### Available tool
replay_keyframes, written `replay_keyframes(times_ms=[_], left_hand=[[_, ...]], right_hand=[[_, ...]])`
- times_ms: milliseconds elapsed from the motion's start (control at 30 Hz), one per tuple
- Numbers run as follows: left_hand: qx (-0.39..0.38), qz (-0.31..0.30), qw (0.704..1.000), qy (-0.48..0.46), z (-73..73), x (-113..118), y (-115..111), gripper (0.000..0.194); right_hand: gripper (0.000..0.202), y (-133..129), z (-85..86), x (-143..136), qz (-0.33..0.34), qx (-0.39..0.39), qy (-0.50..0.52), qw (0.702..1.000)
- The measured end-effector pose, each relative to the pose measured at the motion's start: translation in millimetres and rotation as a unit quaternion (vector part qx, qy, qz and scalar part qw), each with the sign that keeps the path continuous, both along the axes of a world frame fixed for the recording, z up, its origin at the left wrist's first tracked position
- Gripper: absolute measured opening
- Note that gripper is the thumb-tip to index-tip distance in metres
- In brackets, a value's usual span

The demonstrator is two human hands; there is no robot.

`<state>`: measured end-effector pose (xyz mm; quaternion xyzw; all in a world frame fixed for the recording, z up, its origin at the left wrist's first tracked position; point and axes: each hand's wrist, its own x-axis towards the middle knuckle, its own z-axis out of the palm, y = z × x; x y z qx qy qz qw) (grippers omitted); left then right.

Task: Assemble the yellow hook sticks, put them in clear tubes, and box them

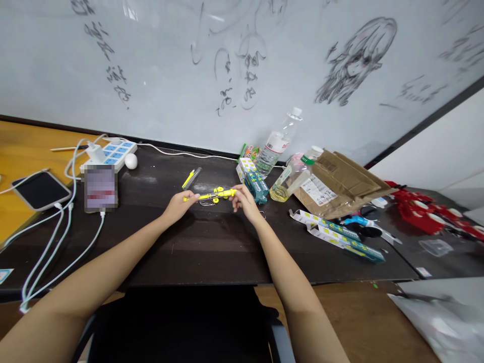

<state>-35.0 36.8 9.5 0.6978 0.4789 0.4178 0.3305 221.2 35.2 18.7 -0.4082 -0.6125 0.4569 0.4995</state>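
Arms outstretched, left hand (178, 204) and right hand (244, 199) pinch yellow pen (212, 195).

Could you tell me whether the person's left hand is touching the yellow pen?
Touching: the head view shows the left hand gripping one end of the yellow pen.

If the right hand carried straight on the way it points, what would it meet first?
Likely the green-and-white box just beyond the right hand, whose fingers hold the yellow pen; depth is unclear.

Bright even light, soft shadows, wide-angle bending at edges, slight blur.
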Motion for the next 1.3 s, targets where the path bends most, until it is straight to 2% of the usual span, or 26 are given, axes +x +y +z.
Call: replay_keyframes(times_ms=[133, 333, 433, 800, 1000, 1300], left_hand=[[-0.044, 0.000, 0.999, -0.025, -3.8, 0, 2, 0.043], [-0.124, -0.027, 0.990, -0.063, -5.2, 2, -1, 0.042], [-0.139, -0.035, 0.987, -0.073, -3.0, 4, -3, 0.042], [-0.122, -0.060, 0.990, -0.025, -9.6, 2, 1, 0.037], [-0.093, -0.075, 0.993, 0.011, -7.1, 3, -4, 0.039], [-0.056, -0.055, 0.996, 0.043, -2.2, 3, -9, 0.038]], right_hand=[[0.035, -1, 2.3, -2, 0.026, 0.020, 0.007, 0.999], [0.033, 1, -1.7, -2, 0.017, 0.012, -0.010, 1.000], [0.037, 1, -2.8, -2, 0.015, 0.010, -0.020, 1.000], [0.045, 1, -2.4, -2, 0.021, -0.001, -0.050, 0.999], [0.047, 1, -3.5, -3, 0.007, 0.008, -0.073, 0.997], [0.048, 0, -8.4, -8, -0.007, 0.002, -0.079, 0.997]])
